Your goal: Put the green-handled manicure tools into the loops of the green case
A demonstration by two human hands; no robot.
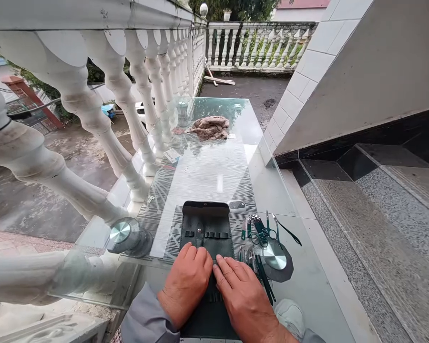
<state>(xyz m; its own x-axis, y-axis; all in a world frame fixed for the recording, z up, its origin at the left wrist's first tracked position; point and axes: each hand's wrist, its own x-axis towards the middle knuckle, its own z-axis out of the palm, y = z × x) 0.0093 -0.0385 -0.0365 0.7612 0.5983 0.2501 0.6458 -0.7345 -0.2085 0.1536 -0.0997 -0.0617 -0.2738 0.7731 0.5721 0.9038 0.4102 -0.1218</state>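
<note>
A dark green manicure-tool case [206, 221] lies unfolded on the glass table, its flap and elastic loops visible above my hands. My left hand [190, 283] rests on the middle of the case, fingers curled under and their tips hidden. Close beside it, my right hand [240, 297] lies on the case with its fingers stretched out. To the right are nail clippers [259, 229], small scissors [270, 228] and cuticle nippers [288, 229]. Several slim dark green tools [264, 278] lie near my right hand, partly covered by it.
The glass tabletop [271, 181] bears a crumpled brown cloth [210, 127] and a small card [172, 155] farther off. A grey oval tool [236, 205] lies past the case. White balusters [121, 100] line the left; stone steps [364, 228] rise at right.
</note>
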